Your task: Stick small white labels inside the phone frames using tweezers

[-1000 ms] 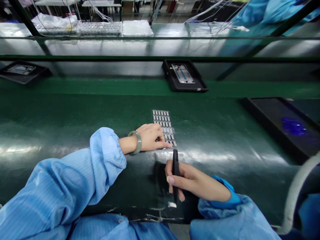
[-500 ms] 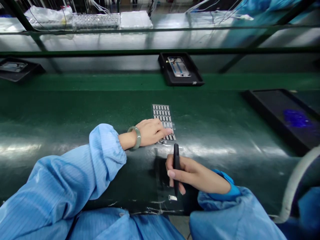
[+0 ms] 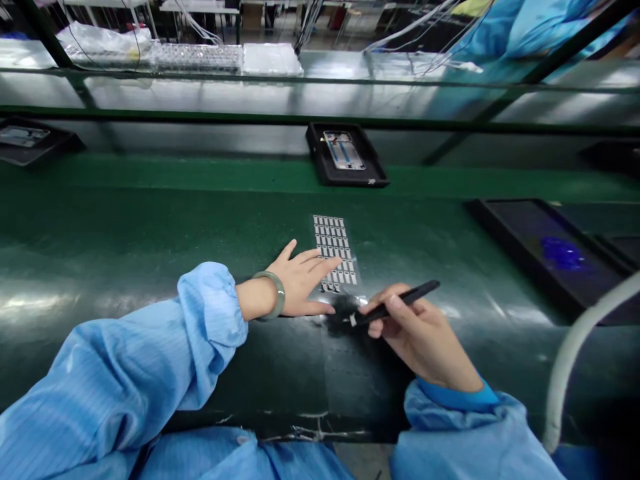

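Observation:
My left hand (image 3: 305, 280), with a jade-coloured bangle at the wrist, lies flat with fingers spread. Its fingertips rest over a clear sheet of small silver-white labels (image 3: 331, 235) set out in rows. In my right hand (image 3: 410, 327) is a slim black pen-shaped tool (image 3: 413, 293), held in the fingers and slanted down to the left. A tiny pale piece (image 3: 353, 319) shows at its lower tip; whether it is stuck to the tip I cannot tell. That tip is just right of my left thumb, close to the sheet's near edge.
A black tray (image 3: 320, 167) holding a phone frame (image 3: 344, 151) stands at the back, and a similar tray (image 3: 60, 150) at far left. On the right lies a larger black tray (image 3: 505, 230) with a blue item (image 3: 563, 253). A pale curved tube (image 3: 565, 360) rises at lower right.
My right hand has moved up and away from the table's front edge, tilting the tool from upright to slanted. The pale piece near that edge is gone from there. My left fingers have spread.

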Demonstrator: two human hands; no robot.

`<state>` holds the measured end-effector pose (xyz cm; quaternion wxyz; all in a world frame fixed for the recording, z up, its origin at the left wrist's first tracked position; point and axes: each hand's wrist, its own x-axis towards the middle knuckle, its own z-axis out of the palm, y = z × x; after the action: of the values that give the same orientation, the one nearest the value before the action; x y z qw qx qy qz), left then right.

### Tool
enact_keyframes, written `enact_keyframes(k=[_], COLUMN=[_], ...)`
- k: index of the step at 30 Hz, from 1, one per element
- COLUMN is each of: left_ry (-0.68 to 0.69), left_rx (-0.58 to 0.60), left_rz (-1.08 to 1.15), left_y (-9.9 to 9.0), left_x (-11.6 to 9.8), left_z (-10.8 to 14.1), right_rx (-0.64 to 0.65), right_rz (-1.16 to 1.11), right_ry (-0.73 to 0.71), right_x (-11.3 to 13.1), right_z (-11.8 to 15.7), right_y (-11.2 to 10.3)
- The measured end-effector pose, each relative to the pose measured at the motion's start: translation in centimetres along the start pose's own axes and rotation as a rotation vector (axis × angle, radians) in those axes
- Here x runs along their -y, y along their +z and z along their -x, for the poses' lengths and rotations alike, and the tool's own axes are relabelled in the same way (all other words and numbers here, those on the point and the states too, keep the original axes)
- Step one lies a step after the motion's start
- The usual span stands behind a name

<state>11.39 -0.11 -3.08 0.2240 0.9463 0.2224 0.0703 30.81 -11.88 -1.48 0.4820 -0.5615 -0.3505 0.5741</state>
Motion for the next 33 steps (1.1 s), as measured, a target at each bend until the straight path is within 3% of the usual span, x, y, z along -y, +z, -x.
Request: enact_keyframes(k=[3,7,11,15,19,22,25,29,33], left_ry=[-0.008,-0.011,-0.157,-0.348,-0.399,-0.431,-0.466,-0.471,-0.429], left_rx=[-0.032,-0.095,-0.244,-0.387,-0.437,-0.448,-0.461,-0.476,-0.479], left_rz=[0.005,0.019,0.004,-0.073,-0.160,-0.208,-0.250,-0.302,-0.337], left_y=[0.2,0.3,-0.2,-1.6,-3.1,-3.5,-3.5,-3.8,-4.6], left_x=[-0.4,-0.5,1.0,4.7,8.3,9.6,10.1,10.5,11.1], left_z=[-0.7,-0.8,-1.7,-5.6,-11.1,-14.4,-16.3,-16.0,-12.2], right_rx=[-0.177,-0.306,-0.423,-0.533,-0.598,-0.625,-0.640,-0.650,-0.682], right_rz=[-0.070,-0.117,-0.154,-0.211,-0.268,-0.294,-0.311,-0.334,-0.385], right_ry=[-0.051,-0.064,-0.097,-0.141,-0.135,-0.114,-0.090,-0.062,-0.081], right_x=[0.5,0.7,0.4,0.3,0.6,0.6,0.6,0.6,0.6], right_z=[-0.8,-2.0,-2.7,-2.9,-2.7,-2.4,-2.2,-2.5,-2.9], right_y=[-0.2,-0.6,-0.7,-0.6,-0.8,-1.0,-1.1,-1.5,-1.8])
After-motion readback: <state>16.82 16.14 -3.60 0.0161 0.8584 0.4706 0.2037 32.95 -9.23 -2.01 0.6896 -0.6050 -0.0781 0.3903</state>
